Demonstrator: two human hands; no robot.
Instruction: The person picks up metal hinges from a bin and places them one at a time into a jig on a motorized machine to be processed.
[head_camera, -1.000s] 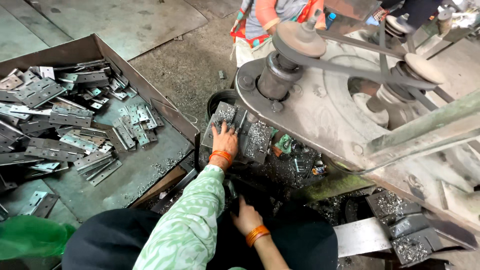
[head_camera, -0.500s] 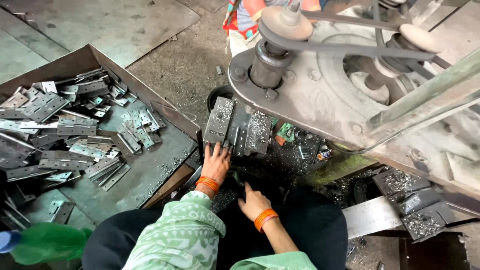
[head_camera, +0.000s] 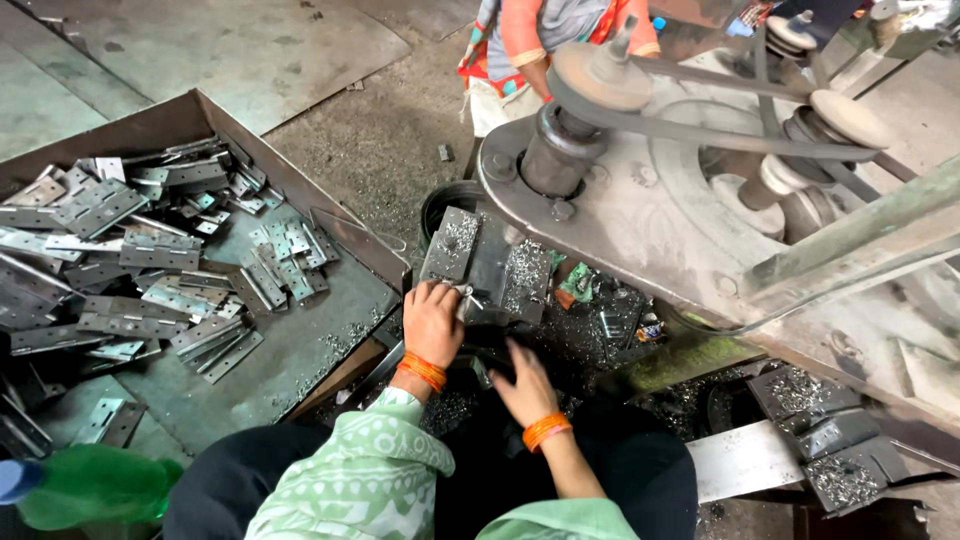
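Two hands work at a grey metal hinge plate strewn with filings (head_camera: 487, 268), lying beside the belt-driven machine's base (head_camera: 640, 215). The left hand (head_camera: 432, 322) pinches its near edge; the right hand (head_camera: 525, 382) hovers open and empty, just below. A brown tray of steel hinges (head_camera: 330, 335) sits left.
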